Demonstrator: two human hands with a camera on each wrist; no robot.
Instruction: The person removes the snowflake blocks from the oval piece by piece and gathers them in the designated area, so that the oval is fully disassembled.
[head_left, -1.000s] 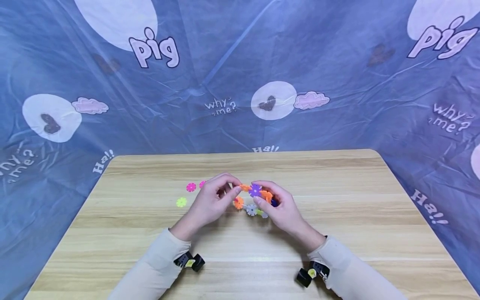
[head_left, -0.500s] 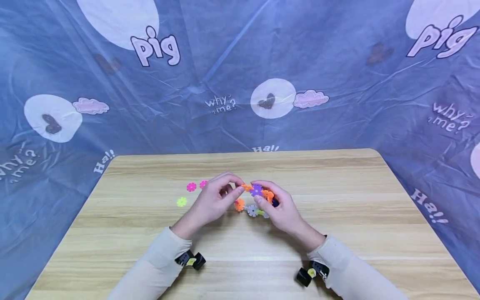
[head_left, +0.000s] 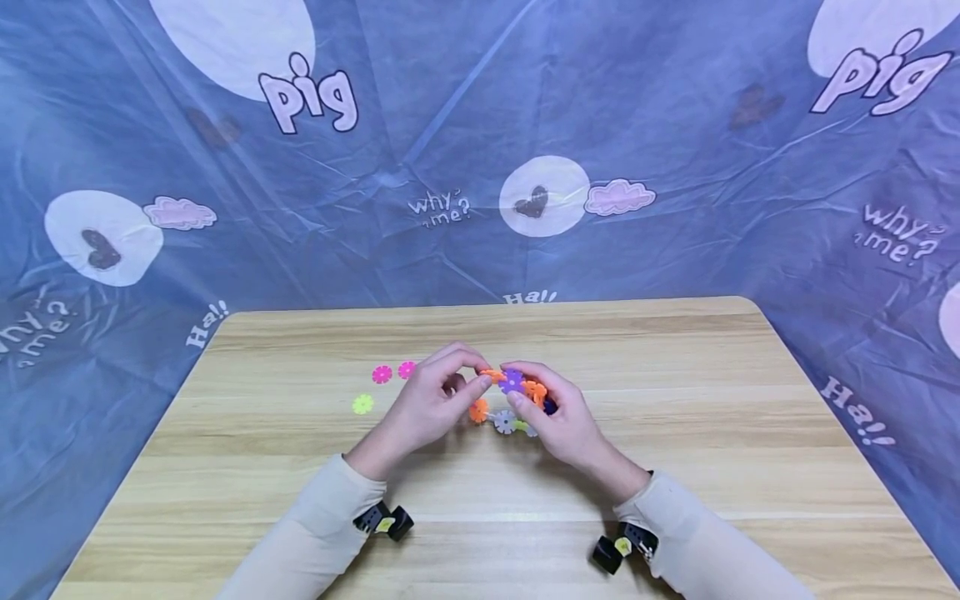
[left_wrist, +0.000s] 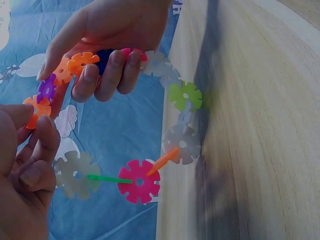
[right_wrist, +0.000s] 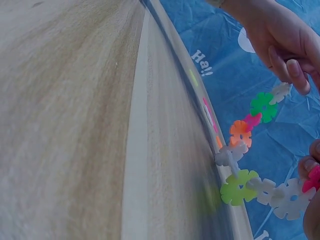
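Observation:
A chain of interlocking snowflake discs hangs in a loop between both hands. In the head view my left hand [head_left: 423, 402] pinches an orange disc [left_wrist: 37, 112] at one end, between thumb and fingertips. This disc meets a purple disc [head_left: 512, 382], beside which my right hand [head_left: 558, 414] grips the chain. Curled right fingers cover part of a dark blue disc [left_wrist: 104, 60] and a pink one. Below dangle clear discs [left_wrist: 182, 144], a lime disc [right_wrist: 239, 187], a pink disc [left_wrist: 139, 181] and a green disc [right_wrist: 263, 107]. The other end, a clear disc [left_wrist: 77, 175], hangs near the left hand.
Two loose pink discs [head_left: 382, 374] and a loose lime disc [head_left: 363, 404] lie on the wooden table [head_left: 480, 533], left of the left hand. A blue printed cloth [head_left: 450, 125] surrounds the table's back and sides.
My left hand has edged slightly right, closer to my right hand, still pinching the orange disc. The right hand has barely moved, and the loose discs lie as before.

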